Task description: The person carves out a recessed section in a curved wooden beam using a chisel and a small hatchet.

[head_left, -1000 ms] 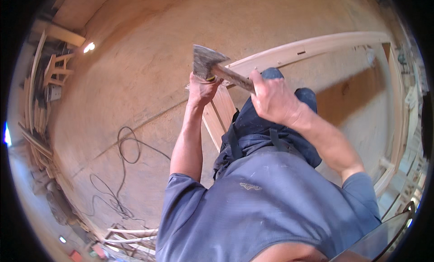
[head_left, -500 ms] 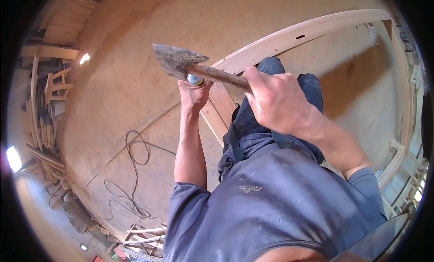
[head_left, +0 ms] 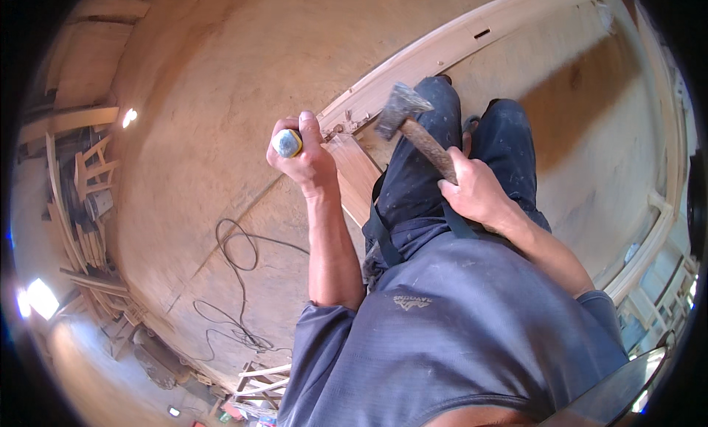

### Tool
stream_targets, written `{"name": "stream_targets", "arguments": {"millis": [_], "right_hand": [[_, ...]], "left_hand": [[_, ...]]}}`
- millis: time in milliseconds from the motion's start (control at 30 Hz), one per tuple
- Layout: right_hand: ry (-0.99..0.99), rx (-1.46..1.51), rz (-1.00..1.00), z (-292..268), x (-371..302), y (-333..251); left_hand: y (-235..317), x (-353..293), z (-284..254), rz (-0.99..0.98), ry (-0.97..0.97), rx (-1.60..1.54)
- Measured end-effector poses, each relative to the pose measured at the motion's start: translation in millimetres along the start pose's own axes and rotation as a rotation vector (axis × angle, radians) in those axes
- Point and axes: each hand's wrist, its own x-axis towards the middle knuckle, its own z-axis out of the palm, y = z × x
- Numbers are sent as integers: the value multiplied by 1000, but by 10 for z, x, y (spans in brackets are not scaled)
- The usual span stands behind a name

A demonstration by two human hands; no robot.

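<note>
"Head view, only one. Landmark?"

"Long board. Hatchet is on the wearer's side of it, above the trouser leg."

"Right hand?"

"Fingers curled closed round the lower part of the hatchet's wooden shaft, no visible gap."

"Left hand?"

"Just off the long board's left end. Fingers wrapped round a round-ended tool, pale cap facing up. Its far end is hidden; can't tell what it is or whether it touches wood."

"Handling?"

"My guess: hatchet is head-heavy, stiff, hard to break. Rough-looking shaft, so probably not slippery. Best hold is low on the shaft, away from the metal."

"And the capped one?"

"Looks rigid, lighter, maybe smooth on top. Grip round the sides, below the cap."

"Anything else?"

"Wood chips at the long board's left end, beside a second board. Done."
</note>
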Motion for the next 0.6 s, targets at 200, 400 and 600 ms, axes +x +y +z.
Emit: {"name": "stream_targets", "arguments": {"millis": [200,400,600], "right_hand": [[-87,7,186,114,-117,373],[-185,-60,171,144,19,286],[-197,-20,207,148,62,274]], "left_hand": [[-1,3,-124,33,-125,-144],[16,-14,-364,147,-383,-77],[121,23,104,-15,149,-83]]}}
